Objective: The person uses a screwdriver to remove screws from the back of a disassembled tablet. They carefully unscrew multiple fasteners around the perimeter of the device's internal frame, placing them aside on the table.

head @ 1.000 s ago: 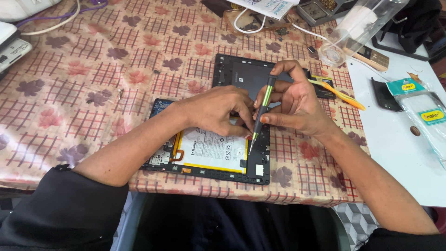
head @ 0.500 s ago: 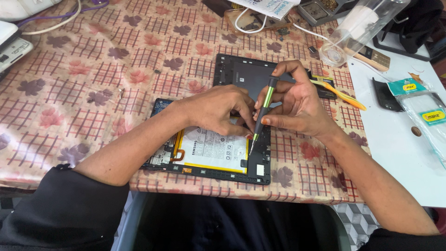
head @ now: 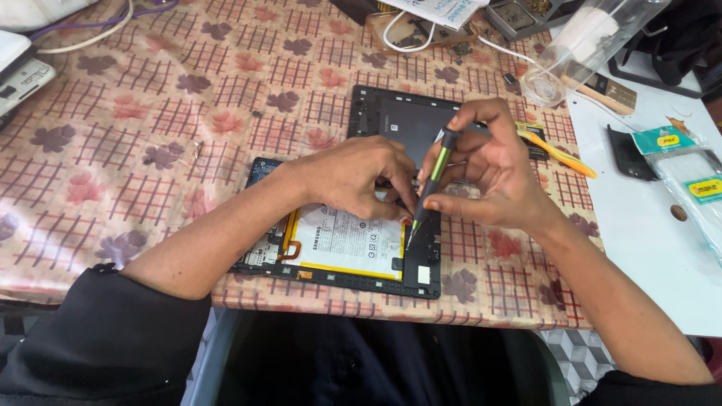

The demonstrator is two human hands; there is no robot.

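Tablet (head: 338,252), opened with its white battery showing, lies at the near edge of the patterned tablecloth (head: 150,113). Right hand (head: 496,177) has its fingers pinched around a green-and-black screwdriver (head: 430,188), tip down on the tablet's right side. Left hand (head: 361,177) rests on the tablet, fingertips bunched beside the tip. Behind them lies the dark back cover (head: 398,120); an orange pry tool (head: 564,154) sits further right.

Two bare hands, the left hand (head: 361,177) and the right hand (head: 492,177), share one green-and-black screwdriver (head: 430,184) over one opened tablet (head: 338,252) holding one white battery (head: 346,240). One dark back cover (head: 395,116) lies just beyond, with one orange pry tool (head: 564,156) to its right. At far right sit two clear packets (head: 696,184), one clear plastic bottle (head: 583,45) and one black pick (head: 624,150).
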